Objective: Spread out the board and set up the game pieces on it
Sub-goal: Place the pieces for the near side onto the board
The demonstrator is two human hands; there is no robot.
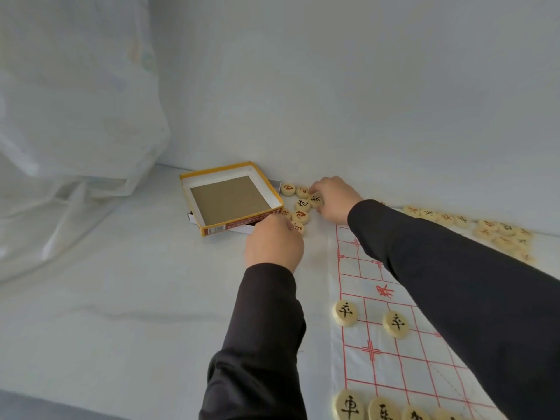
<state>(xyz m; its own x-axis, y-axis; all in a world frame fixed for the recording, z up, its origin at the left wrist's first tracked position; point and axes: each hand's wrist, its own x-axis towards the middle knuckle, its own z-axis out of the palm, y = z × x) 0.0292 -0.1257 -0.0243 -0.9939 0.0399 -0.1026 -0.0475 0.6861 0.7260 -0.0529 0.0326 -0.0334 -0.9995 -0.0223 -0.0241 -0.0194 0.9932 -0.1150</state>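
A white paper board [378,301] with a red grid lies spread on the right. Black-lettered wooden discs stand on it: two pawns [344,312] [395,324] and a row along the near edge [348,406]. Beyond the board's far corner lies a cluster of loose discs [300,215]. My right hand [335,200] reaches into that cluster and pinches a black-lettered disc [316,200]. My left hand [274,242] hovers at the cluster's near side, fingers curled down; I cannot see whether it holds anything.
An empty yellow-rimmed box [231,197] sits left of the cluster, touching its lid or insert underneath. More loose discs [500,234] are strewn along the wall at the far right. A white wall rises right behind, and draped white cloth [75,147] hangs at the left.
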